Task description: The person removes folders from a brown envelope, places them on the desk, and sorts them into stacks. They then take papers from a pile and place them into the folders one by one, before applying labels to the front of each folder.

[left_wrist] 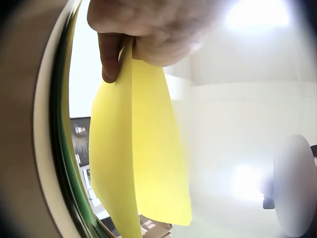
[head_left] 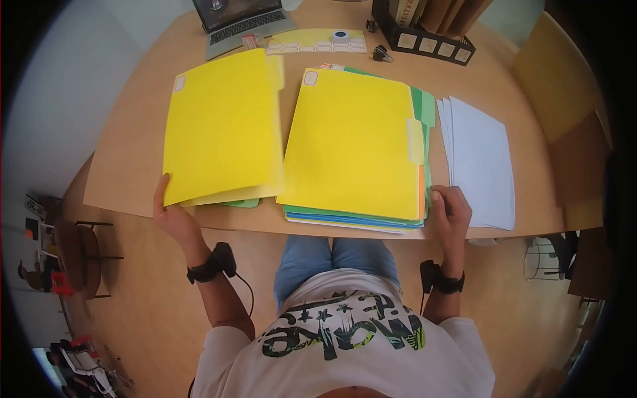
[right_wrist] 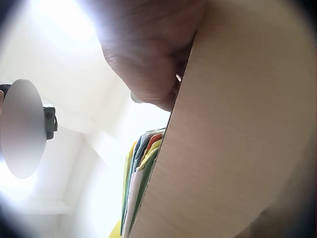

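Note:
The left hand [head_left: 176, 219] pinches the lower left corner of a yellow folder [head_left: 222, 126], which is raised at the left over a green folder [head_left: 242, 203]. In the left wrist view the thumb and fingers of that hand [left_wrist: 153, 29] grip the edge of the yellow folder [left_wrist: 114, 134]. A stack topped by another yellow folder [head_left: 352, 146] lies in the middle, with green, blue and orange edges showing. The right hand [head_left: 452, 215], fingers curled, rests at the table edge just right of the stack; in the right wrist view its fingertips are hidden.
White sheets [head_left: 481, 166] lie at the right. A laptop [head_left: 249, 26] stands at the back left, near a yellow label sheet [head_left: 315, 42] with a round white item [head_left: 340, 36] on it. At the back right is a black organizer [head_left: 431, 46]; a small dark object [head_left: 381, 54] sits beside it.

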A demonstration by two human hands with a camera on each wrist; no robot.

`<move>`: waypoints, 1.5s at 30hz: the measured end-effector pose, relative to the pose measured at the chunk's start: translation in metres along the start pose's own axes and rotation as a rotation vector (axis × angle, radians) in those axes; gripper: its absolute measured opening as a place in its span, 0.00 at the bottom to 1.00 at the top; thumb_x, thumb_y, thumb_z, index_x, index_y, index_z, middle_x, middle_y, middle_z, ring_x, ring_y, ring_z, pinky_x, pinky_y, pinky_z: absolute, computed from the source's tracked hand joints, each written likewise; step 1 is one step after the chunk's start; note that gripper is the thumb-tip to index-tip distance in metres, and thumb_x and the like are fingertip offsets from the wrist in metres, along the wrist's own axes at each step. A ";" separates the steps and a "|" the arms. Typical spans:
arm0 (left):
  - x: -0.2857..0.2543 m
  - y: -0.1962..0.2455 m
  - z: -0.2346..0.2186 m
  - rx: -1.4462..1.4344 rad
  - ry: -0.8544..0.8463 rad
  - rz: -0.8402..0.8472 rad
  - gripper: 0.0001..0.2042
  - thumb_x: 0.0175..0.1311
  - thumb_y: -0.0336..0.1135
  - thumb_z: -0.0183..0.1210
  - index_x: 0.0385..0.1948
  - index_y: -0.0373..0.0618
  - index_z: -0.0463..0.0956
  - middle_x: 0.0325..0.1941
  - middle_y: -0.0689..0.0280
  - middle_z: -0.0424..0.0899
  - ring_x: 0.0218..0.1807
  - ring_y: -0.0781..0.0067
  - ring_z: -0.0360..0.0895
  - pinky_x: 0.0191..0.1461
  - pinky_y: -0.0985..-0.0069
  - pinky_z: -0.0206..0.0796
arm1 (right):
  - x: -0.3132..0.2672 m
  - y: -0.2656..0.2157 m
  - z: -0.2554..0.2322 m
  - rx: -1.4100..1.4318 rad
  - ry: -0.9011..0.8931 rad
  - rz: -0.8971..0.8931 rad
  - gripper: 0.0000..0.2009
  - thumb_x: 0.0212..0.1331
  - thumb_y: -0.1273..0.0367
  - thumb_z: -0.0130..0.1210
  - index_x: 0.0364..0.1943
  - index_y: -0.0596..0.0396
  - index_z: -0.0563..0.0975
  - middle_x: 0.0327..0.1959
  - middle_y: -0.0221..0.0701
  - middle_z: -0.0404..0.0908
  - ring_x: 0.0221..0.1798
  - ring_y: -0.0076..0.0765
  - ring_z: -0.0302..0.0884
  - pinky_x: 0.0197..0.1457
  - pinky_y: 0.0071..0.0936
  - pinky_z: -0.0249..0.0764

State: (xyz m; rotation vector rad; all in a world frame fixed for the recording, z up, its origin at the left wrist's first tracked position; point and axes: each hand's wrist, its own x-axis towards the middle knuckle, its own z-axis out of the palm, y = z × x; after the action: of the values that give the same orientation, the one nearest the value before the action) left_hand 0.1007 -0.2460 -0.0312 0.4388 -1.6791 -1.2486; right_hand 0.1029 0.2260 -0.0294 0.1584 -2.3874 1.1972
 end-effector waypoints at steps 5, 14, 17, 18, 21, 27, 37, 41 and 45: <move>0.039 -0.050 -0.041 0.179 -0.178 0.036 0.18 0.58 0.19 0.42 0.46 0.33 0.78 0.51 0.53 0.81 0.54 0.62 0.77 0.61 0.72 0.66 | 0.000 -0.002 -0.002 -0.031 -0.035 0.001 0.05 0.60 0.72 0.57 0.37 0.59 0.80 0.26 0.32 0.73 0.26 0.28 0.69 0.30 0.23 0.65; 0.065 -0.071 -0.078 0.731 -0.655 0.262 0.25 0.52 0.20 0.42 0.55 0.40 0.73 0.67 0.47 0.64 0.69 0.47 0.60 0.71 0.62 0.51 | -0.001 0.001 -0.001 -0.047 -0.028 -0.010 0.05 0.59 0.72 0.58 0.36 0.58 0.80 0.25 0.32 0.73 0.24 0.29 0.69 0.28 0.25 0.65; 0.054 -0.038 -0.070 0.909 -0.604 0.426 0.27 0.53 0.22 0.45 0.60 0.42 0.68 0.72 0.50 0.57 0.72 0.48 0.53 0.73 0.59 0.46 | -0.001 0.001 -0.001 -0.058 -0.033 0.030 0.05 0.59 0.71 0.58 0.36 0.57 0.81 0.25 0.32 0.73 0.23 0.29 0.69 0.28 0.25 0.65; 0.046 -0.018 -0.061 0.964 -0.555 0.515 0.28 0.54 0.23 0.47 0.62 0.43 0.67 0.73 0.51 0.56 0.73 0.49 0.51 0.74 0.58 0.45 | -0.001 -0.001 -0.001 -0.057 -0.033 0.038 0.05 0.59 0.71 0.58 0.35 0.57 0.81 0.25 0.31 0.73 0.23 0.29 0.69 0.28 0.25 0.66; -0.015 0.061 0.001 0.562 -0.753 0.489 0.29 0.56 0.34 0.57 0.64 0.45 0.64 0.71 0.53 0.60 0.73 0.47 0.52 0.73 0.54 0.44 | 0.000 -0.004 -0.002 -0.056 -0.027 0.058 0.05 0.60 0.70 0.58 0.35 0.57 0.81 0.25 0.31 0.74 0.24 0.29 0.69 0.29 0.25 0.66; -0.099 0.095 0.088 0.508 -1.087 0.682 0.30 0.55 0.48 0.64 0.59 0.44 0.70 0.67 0.54 0.67 0.70 0.46 0.58 0.70 0.54 0.49 | -0.001 -0.005 -0.008 0.066 -0.083 0.078 0.10 0.58 0.69 0.61 0.43 0.57 0.80 0.31 0.31 0.74 0.29 0.26 0.71 0.32 0.22 0.68; -0.113 0.085 0.091 0.378 -1.037 0.824 0.19 0.55 0.41 0.66 0.46 0.42 0.78 0.48 0.59 0.82 0.52 0.58 0.77 0.52 0.62 0.70 | -0.003 0.003 -0.009 0.205 -0.217 0.089 0.15 0.58 0.69 0.61 0.49 0.58 0.78 0.35 0.31 0.73 0.32 0.24 0.71 0.35 0.20 0.69; -0.117 0.072 0.096 0.218 -0.936 0.837 0.13 0.54 0.29 0.66 0.42 0.40 0.78 0.41 0.57 0.84 0.39 0.60 0.82 0.41 0.72 0.75 | -0.001 -0.001 -0.010 0.169 -0.197 0.119 0.14 0.59 0.68 0.61 0.47 0.58 0.79 0.33 0.30 0.73 0.32 0.23 0.70 0.35 0.20 0.68; -0.117 0.072 0.096 0.181 -0.899 0.769 0.10 0.56 0.25 0.62 0.40 0.38 0.77 0.41 0.56 0.84 0.39 0.60 0.83 0.40 0.71 0.76 | -0.001 0.001 -0.001 0.323 -0.099 0.171 0.11 0.60 0.67 0.60 0.42 0.59 0.80 0.30 0.30 0.72 0.31 0.23 0.69 0.32 0.20 0.66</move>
State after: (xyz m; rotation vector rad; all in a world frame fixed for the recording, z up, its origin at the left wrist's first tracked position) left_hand 0.0924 -0.0789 -0.0249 -0.7417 -2.3674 -0.7152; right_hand 0.1042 0.2274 -0.0301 0.1200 -2.3111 1.6885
